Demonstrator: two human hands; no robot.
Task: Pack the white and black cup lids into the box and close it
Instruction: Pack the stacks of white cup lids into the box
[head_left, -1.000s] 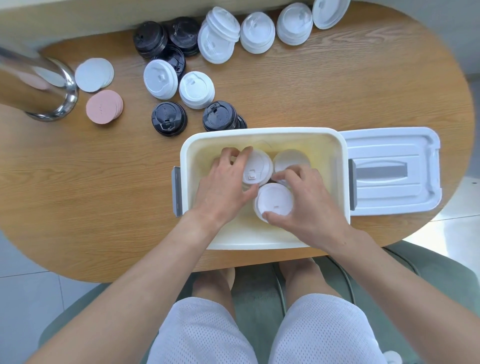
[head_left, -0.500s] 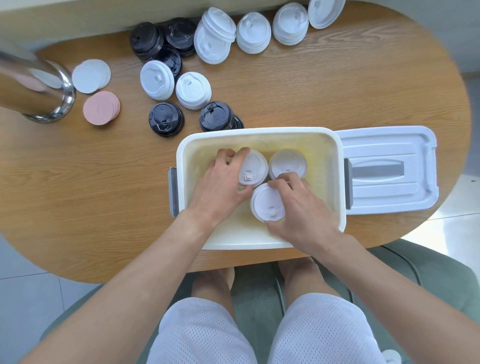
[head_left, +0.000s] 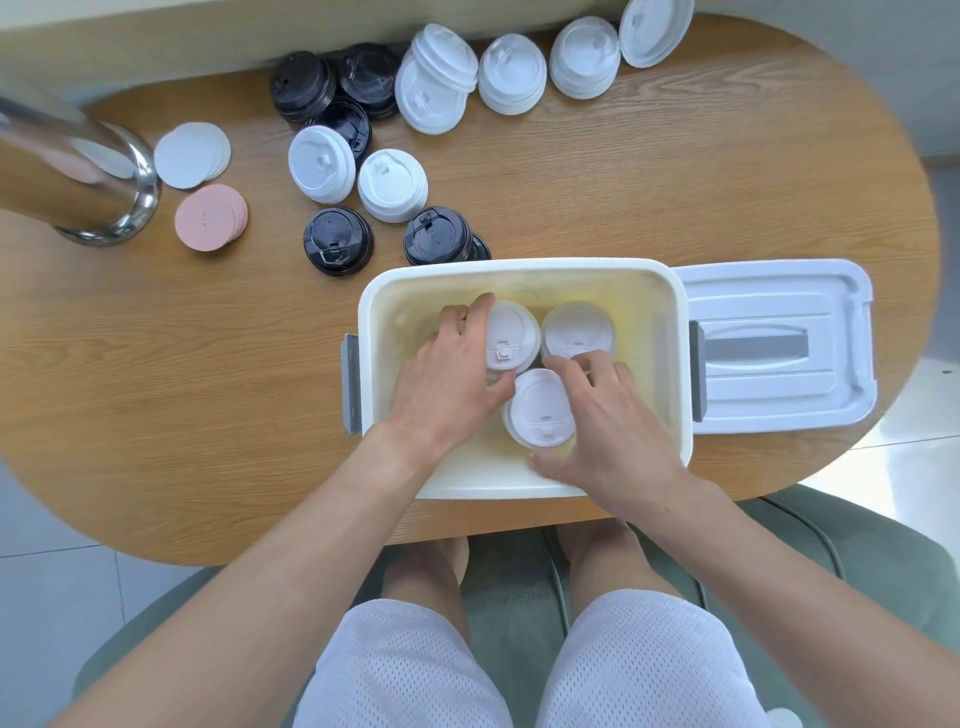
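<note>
An open white box (head_left: 524, 270) stands at the table's near edge with three stacks of white lids inside. My left hand (head_left: 447, 379) grips the far-left stack of white lids (head_left: 511, 338), fingers curled round its far side. My right hand (head_left: 608, 415) holds the near stack of white lids (head_left: 540, 410), thumb below it and fingers above. A third white stack (head_left: 579, 327) sits free at the far right of the box. More white lid stacks (head_left: 322, 163) and black lid stacks (head_left: 337, 247) lie on the table beyond the box. The box's lid (head_left: 774, 348) lies to the right.
A steel cylinder (head_left: 78, 182) stands at the far left, with white discs (head_left: 189, 156) and pink discs (head_left: 208, 218) beside it. Further black lids (head_left: 304, 85) and white lids (head_left: 511, 73) line the table's far edge. The oval wooden table (head_left: 675, 182) ends just below the box.
My right hand has slid the near stack of white lids slightly left, closer to the stack in my left hand. My left hand has stayed on its stack.
</note>
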